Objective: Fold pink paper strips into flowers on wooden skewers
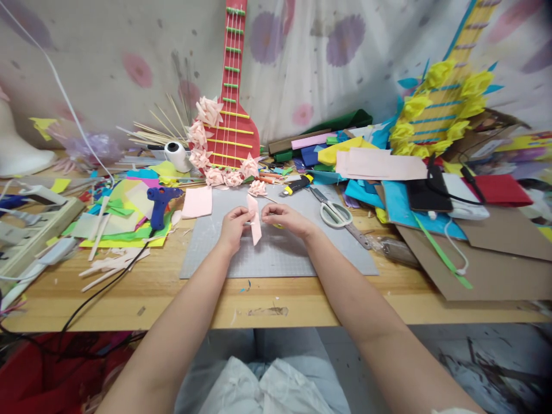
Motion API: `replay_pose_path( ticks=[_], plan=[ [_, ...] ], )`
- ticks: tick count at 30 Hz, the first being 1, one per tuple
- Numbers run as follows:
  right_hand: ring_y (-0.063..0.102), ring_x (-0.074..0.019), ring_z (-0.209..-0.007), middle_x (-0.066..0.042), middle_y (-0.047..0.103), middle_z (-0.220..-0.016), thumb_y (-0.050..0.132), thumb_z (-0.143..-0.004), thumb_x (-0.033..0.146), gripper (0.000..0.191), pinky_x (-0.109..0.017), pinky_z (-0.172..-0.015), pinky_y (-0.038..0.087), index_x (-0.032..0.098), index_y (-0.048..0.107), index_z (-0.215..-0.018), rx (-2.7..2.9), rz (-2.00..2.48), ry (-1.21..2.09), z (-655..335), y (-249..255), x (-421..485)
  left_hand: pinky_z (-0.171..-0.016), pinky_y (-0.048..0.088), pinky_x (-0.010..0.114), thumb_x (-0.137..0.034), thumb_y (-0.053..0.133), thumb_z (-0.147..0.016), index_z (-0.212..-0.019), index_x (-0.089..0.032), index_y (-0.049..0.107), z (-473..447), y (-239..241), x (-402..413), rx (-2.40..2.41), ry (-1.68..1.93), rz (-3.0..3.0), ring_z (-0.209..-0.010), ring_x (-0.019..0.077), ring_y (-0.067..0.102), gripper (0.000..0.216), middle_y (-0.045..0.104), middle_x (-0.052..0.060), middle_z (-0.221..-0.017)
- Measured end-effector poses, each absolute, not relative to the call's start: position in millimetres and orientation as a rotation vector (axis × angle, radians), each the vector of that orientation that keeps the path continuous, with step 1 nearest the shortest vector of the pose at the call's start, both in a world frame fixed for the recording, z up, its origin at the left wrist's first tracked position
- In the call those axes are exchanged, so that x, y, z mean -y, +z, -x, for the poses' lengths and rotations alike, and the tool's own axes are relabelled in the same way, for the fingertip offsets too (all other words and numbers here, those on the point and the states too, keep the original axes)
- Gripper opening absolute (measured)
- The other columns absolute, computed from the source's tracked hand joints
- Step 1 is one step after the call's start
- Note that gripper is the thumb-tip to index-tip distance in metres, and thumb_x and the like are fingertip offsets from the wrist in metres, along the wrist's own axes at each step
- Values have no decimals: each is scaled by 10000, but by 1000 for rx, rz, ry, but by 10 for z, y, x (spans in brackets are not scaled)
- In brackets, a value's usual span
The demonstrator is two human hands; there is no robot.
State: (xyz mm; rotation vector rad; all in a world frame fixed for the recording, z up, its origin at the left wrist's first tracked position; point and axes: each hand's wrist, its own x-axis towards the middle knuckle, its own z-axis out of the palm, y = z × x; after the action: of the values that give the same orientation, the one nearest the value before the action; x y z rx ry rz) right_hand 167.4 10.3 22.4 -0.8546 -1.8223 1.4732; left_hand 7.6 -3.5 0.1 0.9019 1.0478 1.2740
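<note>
A pale pink strip of paper [255,223] stands upright above the grey cutting mat [207,253], pinched between the thumb and fingers of my left hand [235,227]. Just right of the strip, my right hand [288,219] has its fingertips drawn together, and whatever they may hold is too small to tell. A thin stick shows behind its fingers, and a bit of something yellow peeks out beneath. A pink paper flower [257,188] lies at the mat's far edge. Behind it a red paper guitar [237,129] leans upright, with pink flowers around its left and lower rim.
Grey-handled scissors [336,214] and a yellow-black utility knife [297,185] lie on the mat. A blue glue gun [159,204] rests on coloured sheets at left, its cord crossing the table edge. Pink squares [197,202] sit nearby. Cardboard [487,270] and a yellow-flowered guitar [440,115] are at right.
</note>
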Motion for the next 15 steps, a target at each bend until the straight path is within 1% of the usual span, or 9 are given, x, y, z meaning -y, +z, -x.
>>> replay_pose_path(
  ticks=[4,6,11,15],
  plan=[
    [408,-86,-656,15,472,-740,573,-693,297,136,-228,-607,313,165,542,-703,1794,731,1423,-1694,226,-111,-469,417,193,-283,688,-517,-577,-150,505,-86,10,38,-1063,1276,-887,-541,79,478,234,490,-31,-588],
    [423,-93,-686,9,483,-757,581,-684,293,134,-234,-638,325,163,552,-695,1809,737,1389,-1692,224,-121,-464,417,197,-288,688,-517,-580,-150,507,-92,11,40,-1063,1272,-894,-540,82,478,236,497,-28,-591],
    [420,-89,-653,4,478,-775,587,-663,305,155,-229,-589,323,156,559,-698,1829,900,1340,-1662,204,-134,-484,428,204,-293,696,-504,-578,-150,507,-98,4,44,-1057,1279,-887,-552,84,486,248,507,-32,-603],
    [412,-84,-626,4,469,-762,576,-667,301,150,-224,-554,312,154,552,-684,1842,948,1295,-1640,186,-136,-478,427,201,-294,698,-505,-574,-150,507,-95,-7,41,-1048,1282,-890,-554,83,478,249,488,-33,-597]
  ],
)
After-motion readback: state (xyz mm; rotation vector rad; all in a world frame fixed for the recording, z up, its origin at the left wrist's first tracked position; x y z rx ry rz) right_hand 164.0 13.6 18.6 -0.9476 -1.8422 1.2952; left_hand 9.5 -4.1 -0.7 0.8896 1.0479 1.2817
